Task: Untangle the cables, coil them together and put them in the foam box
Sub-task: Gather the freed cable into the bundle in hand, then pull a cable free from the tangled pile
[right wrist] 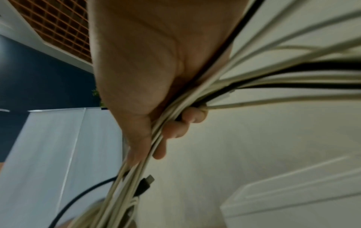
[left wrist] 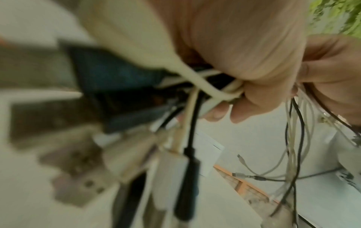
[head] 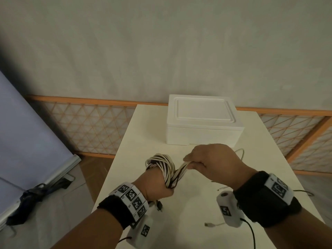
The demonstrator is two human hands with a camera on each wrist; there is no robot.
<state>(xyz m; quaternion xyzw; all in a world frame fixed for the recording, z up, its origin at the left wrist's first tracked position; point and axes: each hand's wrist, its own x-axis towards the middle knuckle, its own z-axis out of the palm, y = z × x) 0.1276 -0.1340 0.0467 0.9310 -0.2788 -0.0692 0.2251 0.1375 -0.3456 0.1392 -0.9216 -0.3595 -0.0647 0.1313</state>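
A bundle of white and black cables (head: 162, 165) is wound in loops around my left hand (head: 156, 184), which grips it in a fist above the table's near middle. Plug ends (left wrist: 181, 172) hang below that fist. My right hand (head: 208, 160) grips the free strands (right wrist: 195, 95) running out of the coil, just to its right. The loose cable tails (head: 240, 151) trail over the table on the right. The white foam box (head: 203, 121) stands at the table's far side with its lid on.
The white table (head: 143, 133) has a plug end (head: 209, 225) lying near its front edge. An orange lattice screen (head: 89, 126) stands behind the table. A dark umbrella (head: 34, 196) lies on the floor at the left.
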